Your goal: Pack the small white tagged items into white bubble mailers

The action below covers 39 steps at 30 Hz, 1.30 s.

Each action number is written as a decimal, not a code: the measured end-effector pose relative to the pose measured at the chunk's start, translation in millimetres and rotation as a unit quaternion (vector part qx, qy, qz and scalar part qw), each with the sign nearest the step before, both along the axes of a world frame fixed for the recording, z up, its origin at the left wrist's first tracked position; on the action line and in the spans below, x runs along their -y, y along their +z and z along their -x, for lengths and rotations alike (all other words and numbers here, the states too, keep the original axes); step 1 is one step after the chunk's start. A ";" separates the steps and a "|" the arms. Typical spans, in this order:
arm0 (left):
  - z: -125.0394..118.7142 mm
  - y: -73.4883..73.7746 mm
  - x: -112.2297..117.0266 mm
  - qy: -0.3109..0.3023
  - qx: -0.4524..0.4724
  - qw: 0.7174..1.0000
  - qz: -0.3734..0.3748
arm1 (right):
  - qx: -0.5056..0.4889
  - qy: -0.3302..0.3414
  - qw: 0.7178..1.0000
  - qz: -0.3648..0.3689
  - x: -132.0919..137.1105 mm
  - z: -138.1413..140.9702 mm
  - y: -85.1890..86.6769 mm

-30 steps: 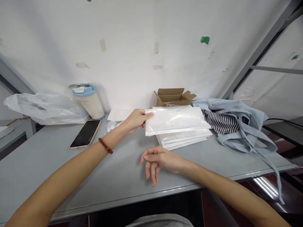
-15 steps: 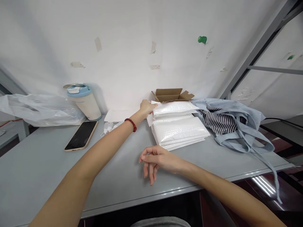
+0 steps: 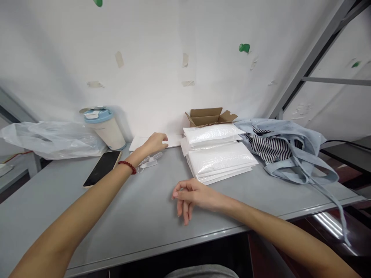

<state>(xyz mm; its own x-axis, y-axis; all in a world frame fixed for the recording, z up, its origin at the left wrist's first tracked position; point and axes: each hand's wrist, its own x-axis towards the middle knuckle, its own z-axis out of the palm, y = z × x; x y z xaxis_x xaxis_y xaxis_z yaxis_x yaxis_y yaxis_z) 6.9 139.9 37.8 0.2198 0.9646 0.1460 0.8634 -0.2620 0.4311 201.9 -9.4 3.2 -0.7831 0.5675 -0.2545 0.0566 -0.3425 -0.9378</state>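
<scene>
My left hand (image 3: 154,142), with a red bead bracelet on the wrist, reaches across the grey table (image 3: 87,208) and rests on a flat white sheet (image 3: 174,140) by the wall, holding nothing. Small clear plastic pieces (image 3: 149,161) lie just under the wrist. To the right stands a stack of white bubble mailers (image 3: 222,162), with one mailer (image 3: 213,133) lying farther back, on top against a small open cardboard box (image 3: 209,116). My right hand (image 3: 191,197) rests on the table in front of the stack, fingers loosely curled, empty.
A phone (image 3: 101,168) lies face up at the left, beside a white cup with a blue lid (image 3: 104,127) and a clear plastic bag (image 3: 49,139). A light blue cloth bag with striped fabric (image 3: 285,150) sprawls at the right, its strap hanging over the table edge.
My left hand carried a mailer from over the stack to the back by the box, let it go, and moved left onto the white sheet. The right hand stayed put.
</scene>
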 end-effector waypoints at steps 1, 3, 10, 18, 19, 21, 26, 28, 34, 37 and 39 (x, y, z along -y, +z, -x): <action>7.3 -4.1 -0.1 -0.017 -0.031 0.999 0.003 | -0.001 0.002 1.000 0.001 -0.4 0.6 -2.2; 16.3 -12.2 -0.7 -0.040 -0.080 0.996 0.007 | -0.004 0.007 1.000 -0.001 -1.2 1.4 -6.1; 16.1 -22.7 -13.4 -0.053 -0.167 0.984 0.032 | 0.019 -0.005 1.000 -0.014 -1.6 0.7 -4.4; 22.9 -9.0 -33.1 -0.066 -0.195 0.977 0.061 | 0.020 -0.007 1.000 -0.014 -1.3 0.8 -4.1; 22.2 -8.3 -32.5 -0.066 -0.201 0.976 0.059 | 0.019 -0.007 1.000 -0.015 -1.3 0.9 -4.4; 18.5 -8.6 -28.9 -0.066 -0.216 0.973 0.048 | 0.019 -0.006 1.000 -0.017 -0.9 1.2 -4.7; 2.5 -14.9 -15.3 -0.049 -0.271 0.961 0.007 | 0.025 0.000 1.000 -0.019 -0.2 1.2 -4.5; -2.5 -15.7 -12.9 -0.035 -0.294 0.955 -0.009 | 0.030 -0.002 0.999 -0.022 -0.7 0.6 -4.1; -2.6 -0.6 -9.9 0.033 -0.335 0.939 -0.068 | 0.038 -0.011 0.999 -0.024 -2.0 1.4 -4.5; 7.4 11.6 7.5 0.062 -0.345 0.931 -0.098 | 0.048 -0.036 0.996 -0.067 -0.4 2.5 -6.4; 17.8 15.5 27.6 0.068 -0.350 0.926 -0.122 | 0.066 -0.102 0.974 -0.192 0.2 2.0 -6.9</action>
<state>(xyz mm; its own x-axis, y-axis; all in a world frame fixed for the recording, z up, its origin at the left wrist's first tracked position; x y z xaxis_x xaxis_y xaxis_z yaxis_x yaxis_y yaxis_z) -10.9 112.3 53.3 0.2212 0.9474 0.2312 0.9416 -0.1458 -0.3036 199.9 -9.6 -3.8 -0.6195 0.7805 -0.0842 0.1537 0.0154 -0.9880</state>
